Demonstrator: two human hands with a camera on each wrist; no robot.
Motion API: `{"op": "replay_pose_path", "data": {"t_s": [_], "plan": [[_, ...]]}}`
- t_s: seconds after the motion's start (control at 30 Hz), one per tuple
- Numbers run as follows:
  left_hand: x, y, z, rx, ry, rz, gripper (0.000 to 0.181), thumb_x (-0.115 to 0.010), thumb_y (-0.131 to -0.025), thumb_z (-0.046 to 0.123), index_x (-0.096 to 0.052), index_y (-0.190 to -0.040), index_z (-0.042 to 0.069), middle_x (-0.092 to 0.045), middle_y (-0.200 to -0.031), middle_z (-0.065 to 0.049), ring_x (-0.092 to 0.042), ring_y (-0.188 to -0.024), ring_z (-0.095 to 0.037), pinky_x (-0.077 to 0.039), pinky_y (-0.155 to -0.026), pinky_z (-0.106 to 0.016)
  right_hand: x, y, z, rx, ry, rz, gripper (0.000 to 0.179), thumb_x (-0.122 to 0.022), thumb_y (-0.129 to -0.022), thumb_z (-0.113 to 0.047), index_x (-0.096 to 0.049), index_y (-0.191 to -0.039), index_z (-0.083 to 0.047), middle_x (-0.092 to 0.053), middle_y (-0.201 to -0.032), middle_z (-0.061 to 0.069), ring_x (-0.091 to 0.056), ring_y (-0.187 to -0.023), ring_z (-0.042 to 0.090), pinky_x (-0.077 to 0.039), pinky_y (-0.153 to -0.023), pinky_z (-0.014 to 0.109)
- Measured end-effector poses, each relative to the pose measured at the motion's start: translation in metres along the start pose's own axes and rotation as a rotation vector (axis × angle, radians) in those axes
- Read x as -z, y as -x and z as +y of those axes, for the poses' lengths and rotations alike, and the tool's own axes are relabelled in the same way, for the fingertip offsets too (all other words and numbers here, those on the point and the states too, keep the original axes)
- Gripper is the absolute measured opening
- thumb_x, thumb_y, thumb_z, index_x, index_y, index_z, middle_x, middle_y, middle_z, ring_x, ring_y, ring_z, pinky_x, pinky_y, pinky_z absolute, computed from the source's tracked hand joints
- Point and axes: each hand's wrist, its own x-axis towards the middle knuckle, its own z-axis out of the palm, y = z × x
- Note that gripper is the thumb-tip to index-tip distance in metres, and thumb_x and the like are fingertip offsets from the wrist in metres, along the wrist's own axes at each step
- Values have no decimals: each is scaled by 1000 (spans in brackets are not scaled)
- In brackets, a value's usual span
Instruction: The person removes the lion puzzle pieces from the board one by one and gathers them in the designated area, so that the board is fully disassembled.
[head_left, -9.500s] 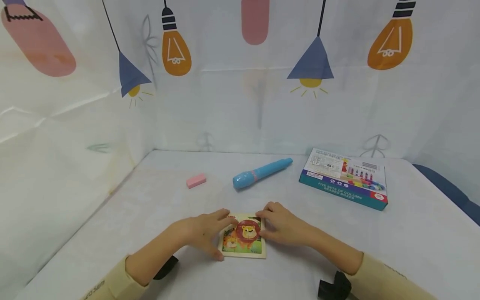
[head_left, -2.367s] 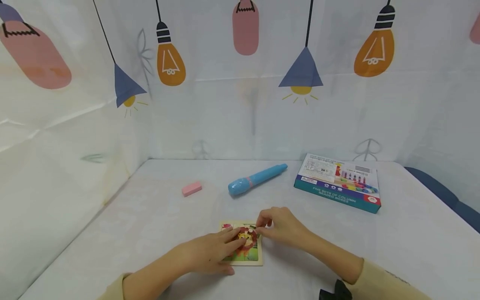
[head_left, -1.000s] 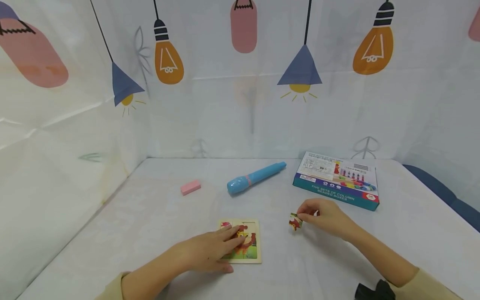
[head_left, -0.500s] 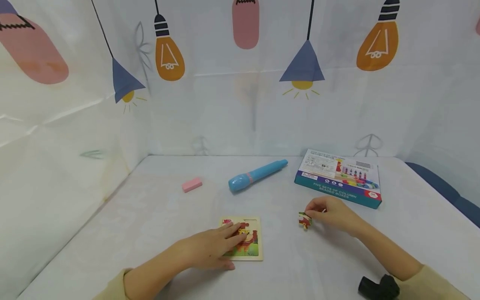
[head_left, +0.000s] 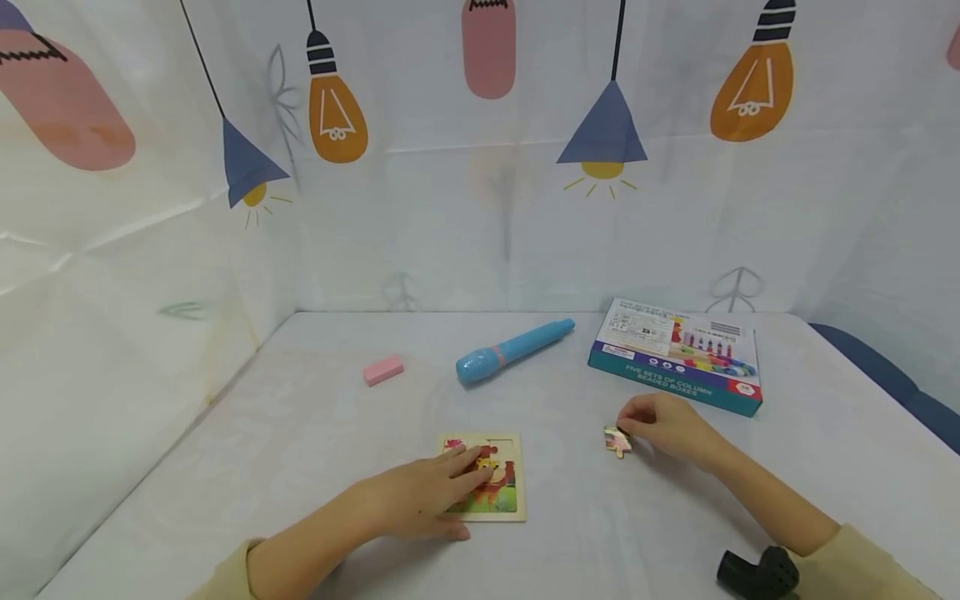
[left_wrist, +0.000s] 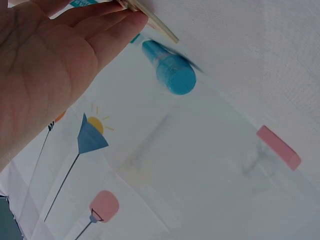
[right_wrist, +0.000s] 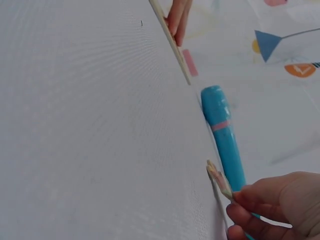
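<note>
A square lion jigsaw puzzle in a pale wooden tray (head_left: 521, 500) lies on the white table. My left hand (head_left: 412, 500) rests across its left part with straight, spread fingers, hiding that side of the picture. The upper right of the tray shows a bare gap. To the right, my right hand (head_left: 671, 429) pinches a small puzzle piece (head_left: 618, 442) between thumb and fingertips, low over the tabletop. In the right wrist view the piece (right_wrist: 220, 180) tilts, its edge toward the camera.
Behind the puzzle lie a pink block (head_left: 383, 370) and a blue microphone-shaped toy (head_left: 513, 350). A flat teal and white box (head_left: 675, 357) sits at the back right, just beyond my right hand. A patterned white cloth (head_left: 450, 233) hangs behind the table.
The puzzle was full at first. My right hand has taken the upper right piece out and carried it right, then turned it slightly. My left hand has stayed on the puzzle.
</note>
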Motion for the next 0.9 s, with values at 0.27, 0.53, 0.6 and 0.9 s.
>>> {"op": "replay_pose_path", "data": {"t_s": [0.27, 0.53, 0.6, 0.9], "plan": [[1, 0, 1, 6, 1, -6, 70, -54, -85, 51, -31, -144, 21, -22, -150, -4, -26, -134, -23, -33, -101, -39, 2, 1, -1, 12, 28, 20, 18, -61, -88, -28, -66, -93, -11, -58, -84, 0, -49, -81, 19, -44, -68, 30], [3, 1, 1, 6, 6, -7, 70, -53, -85, 51, -30, -144, 21, -21, -150, -3, -26, -134, -23, -32, -101, -39, 2, 0, -1, 10, 16, 14, 19, -62, -88, -29, -66, -94, -11, -59, -84, 0, -49, -81, 18, -44, -69, 30], [3, 1, 1, 6, 4, -4, 70, -54, -86, 50, -30, -144, 21, -21, -150, -4, -25, -134, -23, -32, -101, -39, 2, -1, -3, 3, 14, 13, 21, -62, -88, -30, -66, -94, -11, -58, -83, -1, -49, -81, 18, -44, -67, 30], [2, 0, 2, 13, -5, -5, 70, -54, -84, 52, -32, -143, 21, -22, -150, -3, -27, -133, -22, -34, -100, -39, -2, 2, -24, 57, 17, 5, 19, -61, -88, -31, -66, -92, -13, -59, -81, -1, -50, -79, 18, -44, -62, 27]]}}
